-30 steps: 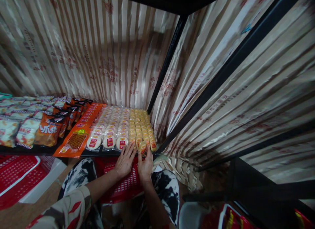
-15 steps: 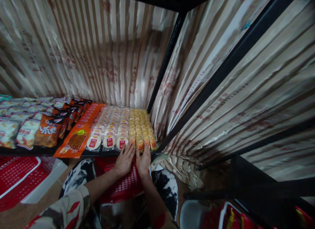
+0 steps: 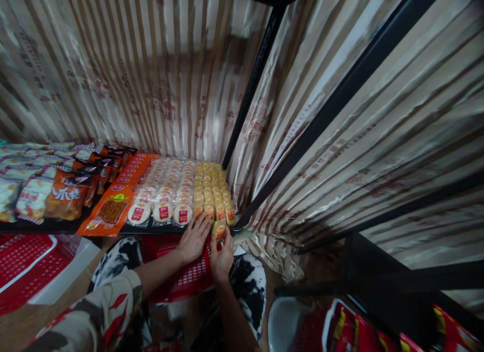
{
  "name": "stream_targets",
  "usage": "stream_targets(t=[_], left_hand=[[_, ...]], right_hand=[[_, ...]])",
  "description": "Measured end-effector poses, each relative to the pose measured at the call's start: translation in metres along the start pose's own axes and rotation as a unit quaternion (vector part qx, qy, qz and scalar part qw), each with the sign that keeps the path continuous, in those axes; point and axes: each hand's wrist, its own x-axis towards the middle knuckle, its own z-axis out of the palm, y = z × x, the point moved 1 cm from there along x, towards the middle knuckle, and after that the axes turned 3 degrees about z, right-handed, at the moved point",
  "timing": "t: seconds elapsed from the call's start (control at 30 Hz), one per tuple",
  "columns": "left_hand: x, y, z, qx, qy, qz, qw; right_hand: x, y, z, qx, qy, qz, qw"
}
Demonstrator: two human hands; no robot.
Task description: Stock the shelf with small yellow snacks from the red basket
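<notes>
Yellow snack packet (image 3: 219,230), shelf (image 3: 159,230) front edge: light, crinkly, slippery; my right hand (image 3: 221,256) fingers pinch its sides, left hand (image 3: 193,238) lies open beside.

Orange snack bags (image 3: 66,198) sit at the shelf's (image 3: 53,226) left end, a flat orange packet (image 3: 113,211) beside them. A red basket (image 3: 22,261) lies on the floor below. Striped cloth (image 3: 159,74) hangs behind the shelf.

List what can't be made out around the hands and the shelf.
- Small yellow pack, head view: the right hand's fingers cover part of it; print too small to read.
- Red basket: contents hidden behind both forearms.
- Left hand: palm faces down, so contact underneath is unseen.
- Left shelf packs: cut off by the edge.
</notes>
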Motion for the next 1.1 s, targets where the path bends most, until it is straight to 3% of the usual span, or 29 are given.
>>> stream_targets(t=[0.37,0.73,1.1], left_hand=[[0.007,-0.004,-0.005,0.008,-0.023,0.009,1.0],[0.006,-0.004,-0.001,0.0,-0.023,0.009,1.0],[0.007,-0.003,0.001,-0.013,-0.011,-0.001,1.0]], right_hand=[[0.02,-0.009,0.009,0.016,0.027,-0.045,0.998],[0.036,-0.012,0.012,0.018,-0.008,-0.041,0.999],[0.029,-0.01,0.017,-0.019,-0.021,-0.073,0.997]])
